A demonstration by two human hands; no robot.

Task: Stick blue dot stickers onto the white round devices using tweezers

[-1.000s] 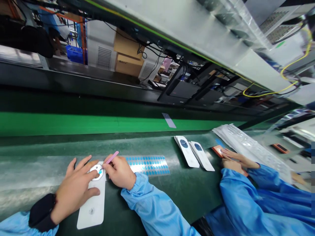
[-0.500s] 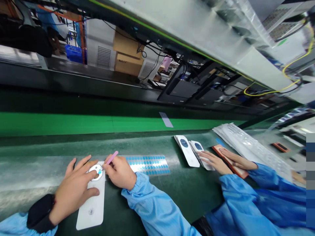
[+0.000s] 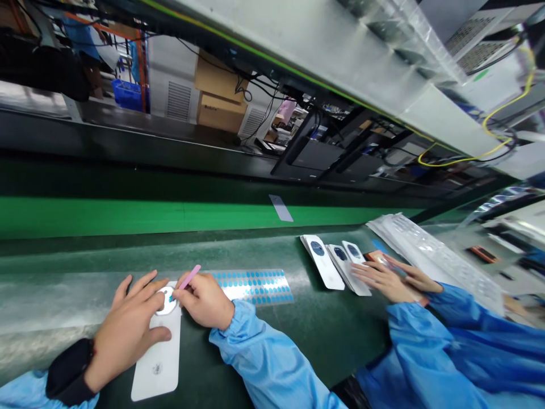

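A white phone back cover (image 3: 159, 358) with a round camera ring (image 3: 168, 301) lies on the green bench. My left hand (image 3: 130, 324) rests over its left side, fingers spread, with fingertips at the ring. Between the thumb and fingers of my right hand (image 3: 206, 298) is a slim pink stick (image 3: 190, 276). That hand's fingertips are at the ring's right edge, by a small blue spot; the stick's lower end is hidden in the grip. Just right of this hand lies a clear sheet of blue dots (image 3: 259, 284), partly behind it.
A co-worker's hands (image 3: 383, 278) are at the right, near several white phone covers (image 3: 326, 264) and an orange-brown block (image 3: 377, 257). Clear plastic trays (image 3: 434, 258) lie beyond. On the bright green strip (image 3: 106, 217) is a pale card (image 3: 280, 208). A large overhead fixture (image 3: 319, 45) spans the top.
My right hand has shifted slightly left, and less blue shows at the ring. My left hand stays put. The co-worker's nearer hand moved right; another white cover now shows beside the others.
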